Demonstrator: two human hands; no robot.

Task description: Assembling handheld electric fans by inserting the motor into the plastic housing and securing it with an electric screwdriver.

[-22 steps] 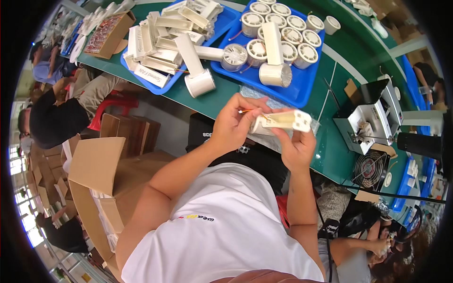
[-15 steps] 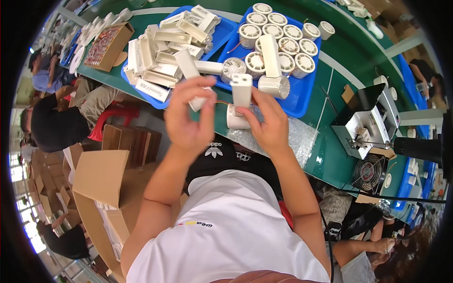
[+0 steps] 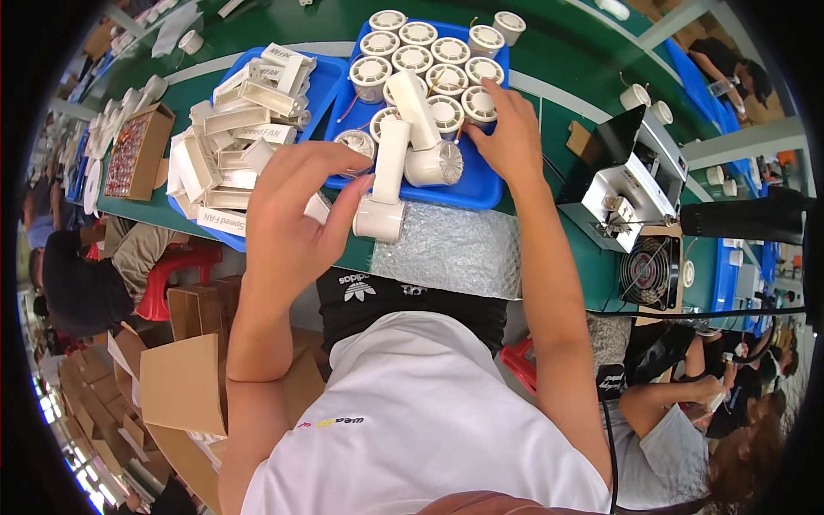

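Note:
My left hand (image 3: pixel 296 202) is raised at the left of the near work area, its thumb and forefinger curved apart. A white plastic handle piece (image 3: pixel 317 207) shows between them and seems held, partly hidden by the hand. Just beyond the fingertips, a white fan head (image 3: pixel 378 218) with an upright handle (image 3: pixel 392 161) rests near bubble wrap (image 3: pixel 451 245). My right hand (image 3: pixel 508 137) reaches over the blue tray (image 3: pixel 482 194), thumb and fingers around a round white vented fan head (image 3: pixel 479 104). Another fan with a handle (image 3: pixel 434 163) lies in that tray's near part.
Several white handle pieces (image 3: pixel 245 94) heap in a second blue tray (image 3: pixel 319 94) at left. A cardboard box of small red parts (image 3: pixel 137 153) stands farther left. On the right are a black-and-white machine (image 3: pixel 622 193) and a black cooling fan (image 3: pixel 650 270). Open cartons (image 3: pixel 180 378) stand lower left.
My right hand has left the upright-handled fan and moved to a fan head in the tray. My left hand stays left of that fan. The whole view has shifted.

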